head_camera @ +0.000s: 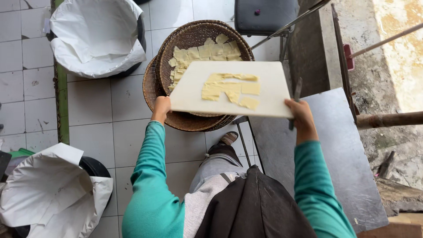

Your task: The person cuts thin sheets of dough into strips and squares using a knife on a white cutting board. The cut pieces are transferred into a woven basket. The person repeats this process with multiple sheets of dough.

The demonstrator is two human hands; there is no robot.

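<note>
**Board of cut strips held over a woven tray**

At nine o'clock on the tiled floor (110,132) stand two bins lined with white sheeting, one high (97,37) and one low (53,194).

The left hand (161,105) is clamped on the near left corner of a white board (269,99), fingers under, thumb side showing. The board is held roughly level, its long axis running from nine to three o'clock between the two hands, and it carries pale yellow strips (231,89) gathered near its middle. Both hands sit at the near edge, so the strips lie toward twelve o'clock from each; the two are about equally near them.

Just beyond and beneath the board, at twelve o'clock, a round woven tray (194,37) rests tilted on a second one (152,83), with more pale pieces (202,53) laid in it. The board's far edge overlaps the tray's rim.

The right hand (299,115) is closed on the near right corner, and a dark knife (296,94) seems pinned along that edge. At three o'clock lies a grey worktop (335,150).
</note>
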